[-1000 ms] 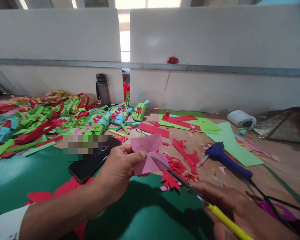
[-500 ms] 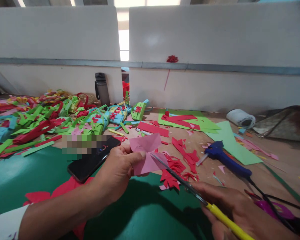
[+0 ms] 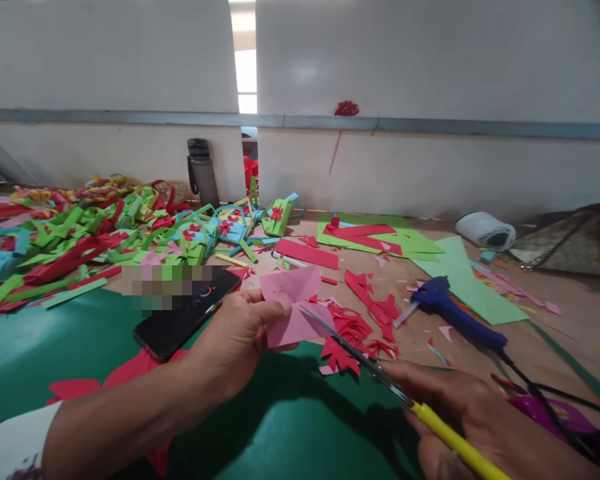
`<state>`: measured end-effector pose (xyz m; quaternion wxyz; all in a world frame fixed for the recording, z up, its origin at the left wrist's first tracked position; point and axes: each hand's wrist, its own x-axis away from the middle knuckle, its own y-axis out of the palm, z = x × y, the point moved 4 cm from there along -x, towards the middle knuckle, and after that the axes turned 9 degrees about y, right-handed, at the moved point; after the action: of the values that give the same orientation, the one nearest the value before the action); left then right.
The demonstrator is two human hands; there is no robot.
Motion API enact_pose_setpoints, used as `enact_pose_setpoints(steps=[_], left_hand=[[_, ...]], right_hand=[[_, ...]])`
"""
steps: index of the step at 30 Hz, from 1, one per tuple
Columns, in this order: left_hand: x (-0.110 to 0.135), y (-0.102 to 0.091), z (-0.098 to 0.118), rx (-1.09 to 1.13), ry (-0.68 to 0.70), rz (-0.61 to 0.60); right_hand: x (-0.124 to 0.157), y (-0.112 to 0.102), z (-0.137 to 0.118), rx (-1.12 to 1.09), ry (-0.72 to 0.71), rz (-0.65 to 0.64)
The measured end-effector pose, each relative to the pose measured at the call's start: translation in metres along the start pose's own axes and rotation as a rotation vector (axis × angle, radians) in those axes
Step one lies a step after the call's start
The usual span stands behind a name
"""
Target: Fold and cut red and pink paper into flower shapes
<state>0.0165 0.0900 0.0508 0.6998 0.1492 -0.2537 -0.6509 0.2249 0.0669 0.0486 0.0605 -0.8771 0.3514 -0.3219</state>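
My left hand (image 3: 240,337) pinches a folded pink paper piece (image 3: 295,307) and holds it up over the table. My right hand (image 3: 460,413) grips yellow-handled scissors (image 3: 405,393), and their blades reach into the pink paper's right side. Red paper cuttings (image 3: 353,333) lie just beyond the paper. A dark green sheet (image 3: 290,427) covers the table under both arms.
A black phone (image 3: 187,313) lies left of my left hand. A blue glue gun (image 3: 453,313) with its cord sits to the right. A pile of coloured paper baskets and strips (image 3: 95,240), a dark bottle (image 3: 200,173), light green sheets (image 3: 455,277) and a white roll (image 3: 485,230) fill the back.
The view has tilted down slightly. Both hands, the pink paper and the scissors keep almost the same pose.
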Motion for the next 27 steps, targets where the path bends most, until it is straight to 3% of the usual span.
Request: enact_pose_setpoints(steps=[5, 27], left_hand=[[-0.0005, -0.0027, -0.002, -0.016, 0.01, 0.008], [-0.0001, -0.0019, -0.0025, -0.05, 0.001, -0.046]], right_hand=[[-0.003, -0.0026, -0.0002, 0.013, 0.014, 0.045], [-0.0047, -0.0022, 0.0001, 0.016, 0.04, 0.02]])
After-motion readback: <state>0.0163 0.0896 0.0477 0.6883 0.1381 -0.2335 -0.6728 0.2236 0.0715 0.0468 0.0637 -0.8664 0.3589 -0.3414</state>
